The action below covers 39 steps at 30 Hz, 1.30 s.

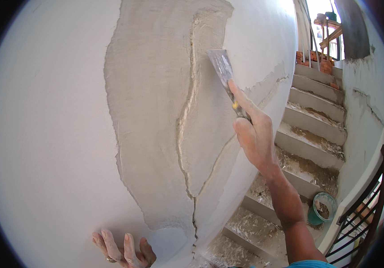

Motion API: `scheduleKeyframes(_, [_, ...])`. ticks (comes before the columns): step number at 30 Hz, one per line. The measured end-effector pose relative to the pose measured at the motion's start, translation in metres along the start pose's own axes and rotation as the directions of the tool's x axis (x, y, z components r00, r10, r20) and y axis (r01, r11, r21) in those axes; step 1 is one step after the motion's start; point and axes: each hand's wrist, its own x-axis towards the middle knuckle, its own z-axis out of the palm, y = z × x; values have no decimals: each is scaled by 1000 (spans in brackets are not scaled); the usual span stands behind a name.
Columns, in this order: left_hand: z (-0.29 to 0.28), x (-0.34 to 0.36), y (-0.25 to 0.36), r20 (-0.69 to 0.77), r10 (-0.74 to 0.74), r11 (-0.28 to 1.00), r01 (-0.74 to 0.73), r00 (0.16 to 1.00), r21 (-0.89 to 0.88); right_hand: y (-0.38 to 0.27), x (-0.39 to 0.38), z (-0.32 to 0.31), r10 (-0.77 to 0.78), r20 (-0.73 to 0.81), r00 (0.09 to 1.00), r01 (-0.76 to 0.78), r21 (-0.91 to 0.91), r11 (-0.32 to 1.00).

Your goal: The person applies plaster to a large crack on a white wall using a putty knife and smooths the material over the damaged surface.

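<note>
My right hand (255,134) grips a putty knife (221,64) by its dark handle, index finger stretched along it toward the blade. The flat metal blade is at the wall, just right of a long crack (183,129) that runs down a bare grey patch (147,102). Whether the blade touches the wall I cannot tell. A second crack (218,158) slants up to the right from the lower part of the first. Low on the white wall (58,147), my left hand (125,250) rests with its fingers apart, a ring on one; it holds nothing.
Dusty concrete stairs (314,120) climb on the right, strewn with debris. A green bucket (319,214) with some material inside stands on a step beside a dark metal railing (370,201). Bricks (326,67) and wooden boards (332,38) are at the top.
</note>
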Motion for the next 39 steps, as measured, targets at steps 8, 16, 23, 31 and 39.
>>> scheduleKeyframes(8, [3, -3, 2, -19, -20, 1000, 20, 1000, -13, -1, 0, 9, -37, -72, 997, 41, 55, 998])
scheduleKeyframes(16, [1, 3, 3, -25, -12, 1000, 12, 1000, -10, 9, -2, 7, -85, -52, 995, 86, 13, 996])
scheduleKeyframes(23, [0, 0, 3, -23, -42, 999, 41, 999, -20, -1, -8, -1, 10, 24, 1000, -10, 3, 1000])
scheduleKeyframes(31, [2, -4, 3, -27, -39, 999, 38, 999, -17, -6, 17, -11, 12, 16, 1000, -11, -49, 999])
scheduleKeyframes(39, [1, 2, 2, -22, -17, 1000, 17, 1000, -21, -9, 25, -15, 83, 11, 996, -83, -23, 996])
